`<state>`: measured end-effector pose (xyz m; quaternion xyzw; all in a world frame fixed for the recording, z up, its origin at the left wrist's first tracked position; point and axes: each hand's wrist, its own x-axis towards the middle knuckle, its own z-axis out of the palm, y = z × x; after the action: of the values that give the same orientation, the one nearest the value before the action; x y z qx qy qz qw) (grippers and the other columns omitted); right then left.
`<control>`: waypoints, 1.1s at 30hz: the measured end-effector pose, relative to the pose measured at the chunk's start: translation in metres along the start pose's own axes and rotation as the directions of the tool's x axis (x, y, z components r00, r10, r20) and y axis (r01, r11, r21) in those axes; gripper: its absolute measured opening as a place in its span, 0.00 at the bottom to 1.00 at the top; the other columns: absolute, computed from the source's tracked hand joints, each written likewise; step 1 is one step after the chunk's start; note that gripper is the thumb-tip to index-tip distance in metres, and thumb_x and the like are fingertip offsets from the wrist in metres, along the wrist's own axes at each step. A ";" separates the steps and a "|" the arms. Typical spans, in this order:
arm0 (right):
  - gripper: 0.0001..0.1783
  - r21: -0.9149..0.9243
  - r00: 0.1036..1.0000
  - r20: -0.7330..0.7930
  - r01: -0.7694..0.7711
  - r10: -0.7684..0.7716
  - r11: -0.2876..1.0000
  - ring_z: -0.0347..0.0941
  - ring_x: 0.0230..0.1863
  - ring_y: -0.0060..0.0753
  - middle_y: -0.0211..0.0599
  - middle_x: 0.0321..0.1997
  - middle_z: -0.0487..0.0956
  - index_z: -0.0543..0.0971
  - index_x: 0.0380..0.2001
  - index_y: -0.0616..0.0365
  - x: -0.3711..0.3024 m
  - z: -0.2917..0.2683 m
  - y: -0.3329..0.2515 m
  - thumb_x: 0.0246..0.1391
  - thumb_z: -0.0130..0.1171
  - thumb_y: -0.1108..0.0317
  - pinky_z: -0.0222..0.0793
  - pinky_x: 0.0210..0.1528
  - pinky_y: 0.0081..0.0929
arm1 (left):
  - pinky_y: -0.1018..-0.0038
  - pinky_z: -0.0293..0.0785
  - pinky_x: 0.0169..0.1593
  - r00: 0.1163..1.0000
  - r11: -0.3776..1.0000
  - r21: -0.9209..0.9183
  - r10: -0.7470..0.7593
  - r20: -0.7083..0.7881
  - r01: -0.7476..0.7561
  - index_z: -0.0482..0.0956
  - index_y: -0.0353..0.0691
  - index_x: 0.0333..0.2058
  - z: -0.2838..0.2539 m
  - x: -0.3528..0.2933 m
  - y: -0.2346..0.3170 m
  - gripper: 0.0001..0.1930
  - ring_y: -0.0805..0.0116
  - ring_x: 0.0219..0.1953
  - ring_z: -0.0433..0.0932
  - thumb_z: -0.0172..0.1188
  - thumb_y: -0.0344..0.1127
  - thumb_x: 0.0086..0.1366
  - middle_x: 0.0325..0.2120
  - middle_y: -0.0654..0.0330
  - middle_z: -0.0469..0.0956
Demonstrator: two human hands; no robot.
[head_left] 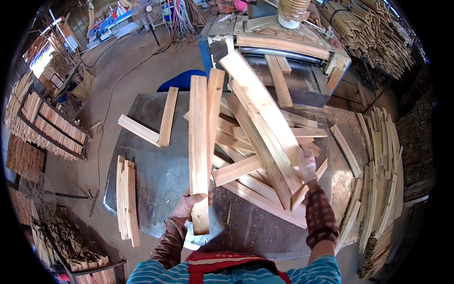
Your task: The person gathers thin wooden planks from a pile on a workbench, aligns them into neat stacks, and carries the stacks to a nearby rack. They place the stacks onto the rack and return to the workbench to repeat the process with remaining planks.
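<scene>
Boards occupy left hand and right hand; a rack holds slats.

- Left-held plank: long, pale wood, pointing nearly straight ahead.
- Right-held plank: long, brightly lit, slanting, far end leftward, above loose planks.

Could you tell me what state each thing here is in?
Left hand: closed on the narrow board
Right hand: closed on the wide board's edge
Loose boards: crisscrossed in a heap
Side stack: boards lying lengthwise together
Machine: boards at its opening; running or not, unclear
Table: bearing boards
Floor fan: spinning or not, unclear
</scene>
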<state>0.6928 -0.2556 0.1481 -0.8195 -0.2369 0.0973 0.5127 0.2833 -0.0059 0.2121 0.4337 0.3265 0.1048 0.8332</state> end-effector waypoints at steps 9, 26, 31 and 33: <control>0.62 -0.734 0.975 0.153 0.003 0.161 0.679 0.67 0.64 0.58 0.54 0.68 0.66 0.47 0.74 0.54 -0.051 0.066 -0.037 0.46 0.63 0.33 0.66 0.63 0.47 | 0.71 0.77 0.41 0.903 0.971 0.189 0.209 -0.374 -0.147 0.72 0.38 0.57 -0.075 -0.061 -0.079 0.28 0.70 0.39 0.79 0.62 0.23 0.56 0.38 0.60 0.80; 0.40 0.240 0.754 0.602 -0.486 0.264 0.840 0.75 0.35 0.26 0.35 0.45 0.80 0.64 0.69 0.59 -0.201 0.105 -0.151 0.52 0.65 0.74 0.73 0.35 0.26 | 0.62 0.77 0.46 0.720 0.785 0.513 0.128 -0.682 0.347 0.75 0.46 0.55 -0.124 -0.088 -0.191 0.28 0.53 0.41 0.83 0.67 0.34 0.52 0.37 0.52 0.84; 0.39 0.290 0.871 0.472 -0.012 -0.133 0.957 0.77 0.45 0.27 0.39 0.52 0.80 0.64 0.69 0.54 -0.311 0.255 -0.045 0.55 0.66 0.67 0.74 0.46 0.25 | 0.65 0.78 0.38 0.752 0.864 0.486 0.232 -0.617 0.132 0.76 0.39 0.50 -0.124 -0.087 -0.200 0.23 0.63 0.31 0.81 0.66 0.33 0.54 0.30 0.55 0.83; 0.34 0.227 0.633 0.664 -0.678 0.398 0.699 0.78 0.54 0.43 0.45 0.58 0.79 0.66 0.67 0.53 -0.346 0.304 -0.042 0.59 0.63 0.62 0.74 0.54 0.37 | 0.70 0.77 0.40 0.770 0.895 0.411 0.136 -0.623 0.174 0.75 0.37 0.53 -0.105 -0.091 -0.191 0.21 0.70 0.36 0.79 0.61 0.32 0.61 0.36 0.59 0.81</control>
<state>0.2576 -0.1678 0.0180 -0.6383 -0.0832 0.5425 0.5397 0.1259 -0.0935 0.0593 0.5479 0.6087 0.1590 0.5515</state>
